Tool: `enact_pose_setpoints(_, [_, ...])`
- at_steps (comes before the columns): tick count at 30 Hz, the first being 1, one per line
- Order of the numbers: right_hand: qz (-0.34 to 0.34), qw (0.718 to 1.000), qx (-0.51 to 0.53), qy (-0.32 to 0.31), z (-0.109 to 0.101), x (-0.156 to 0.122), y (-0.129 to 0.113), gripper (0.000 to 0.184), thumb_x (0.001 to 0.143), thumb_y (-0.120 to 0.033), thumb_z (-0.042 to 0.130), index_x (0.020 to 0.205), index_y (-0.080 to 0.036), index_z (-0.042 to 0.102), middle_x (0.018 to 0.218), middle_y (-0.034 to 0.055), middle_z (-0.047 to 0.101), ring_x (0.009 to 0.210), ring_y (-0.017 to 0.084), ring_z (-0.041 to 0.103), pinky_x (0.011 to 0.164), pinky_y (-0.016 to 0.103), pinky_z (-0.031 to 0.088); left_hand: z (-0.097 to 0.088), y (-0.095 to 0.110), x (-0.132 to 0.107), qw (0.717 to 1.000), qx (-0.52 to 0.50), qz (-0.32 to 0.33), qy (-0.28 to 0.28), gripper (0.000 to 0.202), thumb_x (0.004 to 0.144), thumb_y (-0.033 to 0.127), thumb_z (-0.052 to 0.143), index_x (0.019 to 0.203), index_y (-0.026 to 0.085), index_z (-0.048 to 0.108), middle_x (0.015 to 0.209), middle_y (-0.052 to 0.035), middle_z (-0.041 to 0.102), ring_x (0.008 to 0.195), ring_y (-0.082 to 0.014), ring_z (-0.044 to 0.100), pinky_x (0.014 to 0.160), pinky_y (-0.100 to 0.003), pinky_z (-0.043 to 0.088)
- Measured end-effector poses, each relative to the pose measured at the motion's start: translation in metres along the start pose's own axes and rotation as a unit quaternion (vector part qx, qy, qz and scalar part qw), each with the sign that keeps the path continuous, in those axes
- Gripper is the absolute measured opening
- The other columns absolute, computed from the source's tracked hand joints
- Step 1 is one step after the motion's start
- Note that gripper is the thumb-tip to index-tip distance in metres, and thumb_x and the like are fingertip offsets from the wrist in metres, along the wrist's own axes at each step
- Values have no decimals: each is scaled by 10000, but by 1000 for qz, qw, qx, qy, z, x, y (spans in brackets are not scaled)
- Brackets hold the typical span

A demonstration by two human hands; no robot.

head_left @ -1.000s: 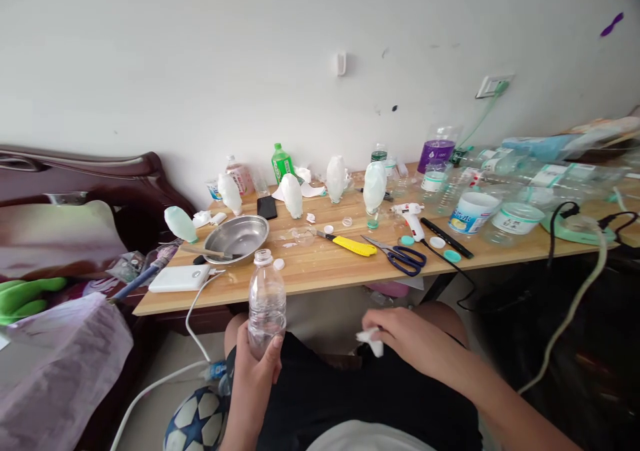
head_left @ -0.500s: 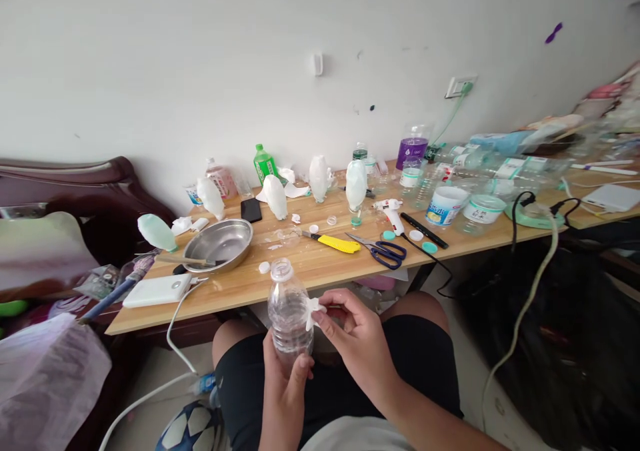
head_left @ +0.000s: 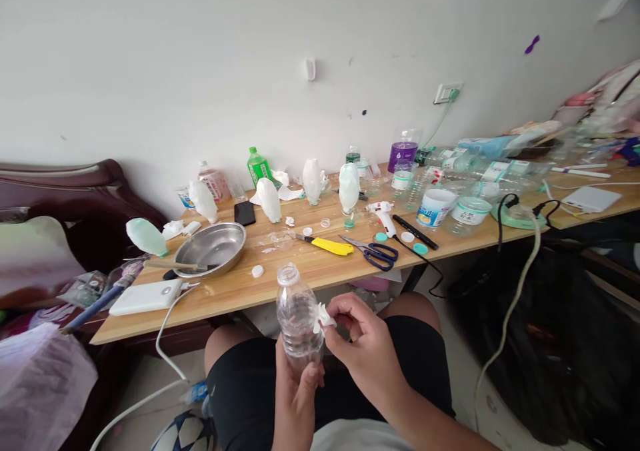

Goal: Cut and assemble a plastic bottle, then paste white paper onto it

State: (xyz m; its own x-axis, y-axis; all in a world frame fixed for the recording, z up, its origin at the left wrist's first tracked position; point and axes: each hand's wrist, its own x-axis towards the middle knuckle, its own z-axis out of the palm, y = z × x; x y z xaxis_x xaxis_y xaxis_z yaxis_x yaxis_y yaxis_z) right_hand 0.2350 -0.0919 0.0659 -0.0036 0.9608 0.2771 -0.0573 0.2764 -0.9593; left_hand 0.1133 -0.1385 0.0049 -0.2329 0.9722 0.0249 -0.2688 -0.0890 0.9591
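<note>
A clear plastic bottle (head_left: 296, 308) without a cap is held over my lap, leaning slightly left at its neck. My left hand (head_left: 299, 381) is wrapped round its lower part. Between the thumb and fingers of my right hand (head_left: 363, 338) is a crumpled white piece of tissue (head_left: 324, 318), against or very close to the bottle's right side; I cannot tell if it touches. On the table beyond lie a yellow utility knife (head_left: 327, 244) and dark-handled scissors (head_left: 375, 251). A white bottle cap (head_left: 257, 271) lies near the table's front edge.
A metal bowl (head_left: 215, 248) with a brush across it stands left, beside a white power bank (head_left: 146, 296). Several white-covered bottles (head_left: 269, 200) stand along the back. A glue gun (head_left: 384, 219), a power strip (head_left: 520, 215) and clear bottles (head_left: 470, 214) are at the right.
The bottle and both hands sit slightly further right in view, while the table scene has shifted left. The bottle's neck leans a little more to the left.
</note>
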Motion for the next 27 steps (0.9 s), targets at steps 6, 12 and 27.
enact_pose_setpoints(6, [-4,996,-94,-8,1,3,-2,136,724,-87,564,766,-215,549,770,-22,554,735,137,554,698,236,474,-6,-8,-4,1000,-24,-5,-5,542,822,532,696,1230,216,531,820,-22,632,590,-105,483,518,-212,420])
enact_pose_setpoints(12, [89,996,-6,-6,-14,23,25,106,777,-255,684,792,-193,601,778,10,631,738,168,610,681,271,505,1,-1,-8,982,-177,-34,-51,672,746,653,703,1293,296,548,1034,-59,659,516,-72,488,425,-199,428])
enact_pose_setpoints(27, [0,999,21,-39,-32,4,-6,33,890,-250,668,896,-231,642,1054,32,617,1024,151,624,895,230,539,2,25,-6,936,-291,-170,-100,568,812,719,540,1091,239,655,933,-33,682,359,13,355,353,-138,310])
